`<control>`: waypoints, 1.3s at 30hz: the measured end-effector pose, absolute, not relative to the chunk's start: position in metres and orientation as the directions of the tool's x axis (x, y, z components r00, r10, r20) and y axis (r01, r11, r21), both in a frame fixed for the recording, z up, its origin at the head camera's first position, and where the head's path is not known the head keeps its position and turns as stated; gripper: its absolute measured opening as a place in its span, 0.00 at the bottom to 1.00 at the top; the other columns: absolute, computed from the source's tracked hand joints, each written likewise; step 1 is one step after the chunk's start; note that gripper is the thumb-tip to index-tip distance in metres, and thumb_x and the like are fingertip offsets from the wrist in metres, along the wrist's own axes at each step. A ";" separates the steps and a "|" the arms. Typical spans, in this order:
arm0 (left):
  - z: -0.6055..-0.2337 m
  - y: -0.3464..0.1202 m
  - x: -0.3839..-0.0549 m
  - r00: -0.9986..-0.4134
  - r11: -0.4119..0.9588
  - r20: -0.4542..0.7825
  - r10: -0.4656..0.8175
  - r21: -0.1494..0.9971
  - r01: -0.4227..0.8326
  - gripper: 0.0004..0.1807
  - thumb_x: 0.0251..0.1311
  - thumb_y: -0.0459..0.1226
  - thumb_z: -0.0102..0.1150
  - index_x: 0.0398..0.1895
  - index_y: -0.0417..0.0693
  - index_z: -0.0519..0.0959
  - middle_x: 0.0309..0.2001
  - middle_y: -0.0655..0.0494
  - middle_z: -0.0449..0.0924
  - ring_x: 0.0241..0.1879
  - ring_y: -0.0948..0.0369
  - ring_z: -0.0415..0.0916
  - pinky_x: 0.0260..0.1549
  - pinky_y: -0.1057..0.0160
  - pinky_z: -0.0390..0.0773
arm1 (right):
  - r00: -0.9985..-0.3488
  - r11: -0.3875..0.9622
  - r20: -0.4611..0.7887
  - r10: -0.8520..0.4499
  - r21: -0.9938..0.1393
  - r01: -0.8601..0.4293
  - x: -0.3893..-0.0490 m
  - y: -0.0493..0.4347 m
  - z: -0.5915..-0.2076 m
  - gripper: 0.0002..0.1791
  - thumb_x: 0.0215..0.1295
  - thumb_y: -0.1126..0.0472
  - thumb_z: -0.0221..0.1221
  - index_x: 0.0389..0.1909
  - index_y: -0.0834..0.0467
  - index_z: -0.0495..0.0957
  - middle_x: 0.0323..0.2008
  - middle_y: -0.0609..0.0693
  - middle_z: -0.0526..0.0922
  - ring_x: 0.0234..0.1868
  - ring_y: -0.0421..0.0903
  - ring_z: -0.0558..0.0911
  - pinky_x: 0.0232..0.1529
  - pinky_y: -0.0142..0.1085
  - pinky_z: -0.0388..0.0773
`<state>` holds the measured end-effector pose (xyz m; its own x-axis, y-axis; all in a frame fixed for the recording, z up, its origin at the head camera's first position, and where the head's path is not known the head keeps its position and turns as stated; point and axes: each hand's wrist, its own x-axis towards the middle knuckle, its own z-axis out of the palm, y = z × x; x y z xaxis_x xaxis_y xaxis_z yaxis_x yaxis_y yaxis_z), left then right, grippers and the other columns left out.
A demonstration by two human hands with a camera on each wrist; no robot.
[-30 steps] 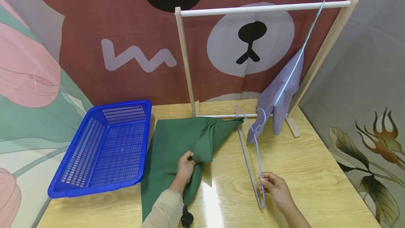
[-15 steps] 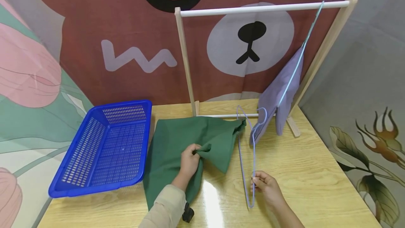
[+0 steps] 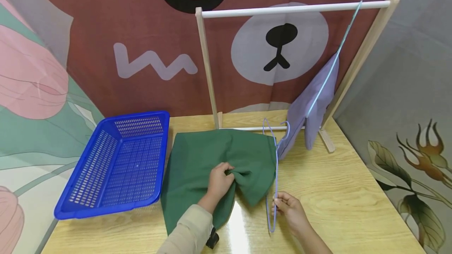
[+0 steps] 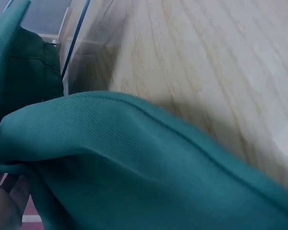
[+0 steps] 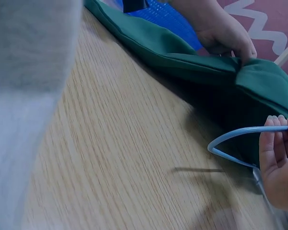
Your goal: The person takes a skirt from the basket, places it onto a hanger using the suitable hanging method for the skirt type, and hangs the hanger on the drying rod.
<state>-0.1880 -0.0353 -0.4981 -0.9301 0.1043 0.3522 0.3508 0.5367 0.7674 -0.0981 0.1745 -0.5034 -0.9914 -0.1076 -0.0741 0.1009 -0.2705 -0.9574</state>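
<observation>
A dark green cloth garment (image 3: pixel 201 152) lies spread on the table, its near right edge lifted. My left hand (image 3: pixel 219 181) pinches a gathered fold of that edge; in the left wrist view the raised cloth (image 4: pixel 110 139) hides most of the hand. To its right, my right hand (image 3: pixel 290 211) grips a thin lilac clothes hanger (image 3: pixel 276 175) near one end, holding it on edge with its hook toward the rack. The hanger stands right at the garment's right edge. In the right wrist view, fingers (image 5: pixel 278 148) curl round the hanger's wire beside the green cloth.
A blue plastic basket (image 3: pixel 164 160) stands at the left. Behind, a wooden rack with a white bar (image 3: pixel 282 11) carries a light blue hanger (image 3: pixel 326 81) with a purple garment (image 3: pixel 312 101) at its right end. Wood-grain table (image 3: pixel 339 199) extends to the right.
My left hand has moved right and slightly up with the pinched fold, spreading the green garment toward the hanger. My right hand has brought the lilac hanger left, up to the cloth's edge.
</observation>
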 end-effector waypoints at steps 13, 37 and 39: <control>-0.506 -0.025 -0.176 -0.919 0.647 0.259 0.297 0.654 0.393 0.12 0.50 0.31 0.54 0.14 0.50 0.65 0.19 0.62 0.61 0.15 0.66 0.55 0.14 0.70 0.61 | -0.979 -0.165 -0.205 0.022 -0.966 0.199 -0.099 0.166 -0.498 0.03 0.56 0.75 0.47 0.28 0.68 0.69 0.21 0.52 0.73 0.22 0.41 0.75 0.25 0.31 0.75; -0.516 -0.025 -0.175 -0.880 0.737 0.308 0.363 0.483 0.473 0.15 0.51 0.33 0.56 0.16 0.50 0.61 0.22 0.59 0.57 0.14 0.64 0.57 0.14 0.68 0.61 | -0.995 -0.267 -0.024 -0.101 -0.962 0.050 -0.103 0.177 -0.534 0.08 0.54 0.58 0.57 0.28 0.60 0.73 0.23 0.47 0.76 0.24 0.39 0.77 0.26 0.32 0.76; -0.517 -0.025 -0.172 -0.867 0.731 0.302 0.396 0.468 0.496 0.16 0.51 0.34 0.57 0.16 0.50 0.60 0.21 0.59 0.56 0.13 0.64 0.56 0.13 0.68 0.60 | -0.996 -0.236 -0.050 -0.077 -0.969 0.067 -0.100 0.173 -0.525 0.10 0.55 0.60 0.56 0.29 0.65 0.72 0.22 0.48 0.76 0.23 0.40 0.77 0.26 0.32 0.76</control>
